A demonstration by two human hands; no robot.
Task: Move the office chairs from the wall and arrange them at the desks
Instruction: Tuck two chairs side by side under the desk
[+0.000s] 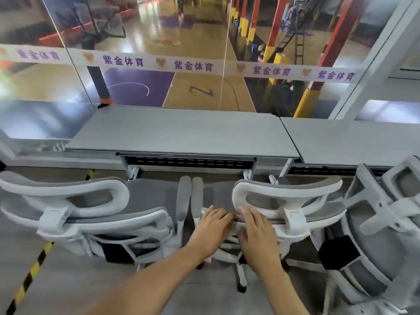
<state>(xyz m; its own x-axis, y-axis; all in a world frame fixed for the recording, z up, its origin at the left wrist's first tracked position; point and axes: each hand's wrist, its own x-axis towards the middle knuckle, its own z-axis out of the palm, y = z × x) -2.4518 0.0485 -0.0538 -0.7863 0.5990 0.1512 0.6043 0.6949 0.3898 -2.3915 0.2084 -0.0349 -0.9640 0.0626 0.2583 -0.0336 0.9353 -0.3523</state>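
Note:
Three grey mesh office chairs with white frames stand side by side, facing two grey desks. The middle chair (pixel 288 192) faces the right end of the left desk (pixel 181 130). My left hand (pixel 212 228) lies over the top edge of its backrest, fingers curled forward. My right hand (pixel 256 233) rests beside it on the same edge, its fingertips at the headrest's lower left corner. The left chair (pixel 68 201) is close enough that its armrest nearly touches the middle chair's. The right chair (pixel 375 246) is turned at an angle in front of the right desk (pixel 352 142).
A glass wall (pixel 159 30) with a white banner strip (pixel 193 64) runs behind the desks, and a sports court lies below it. Yellow and black floor tape (pixel 29 273) runs diagonally at the lower left. White desk legs and chair bases crowd the floor under the desks.

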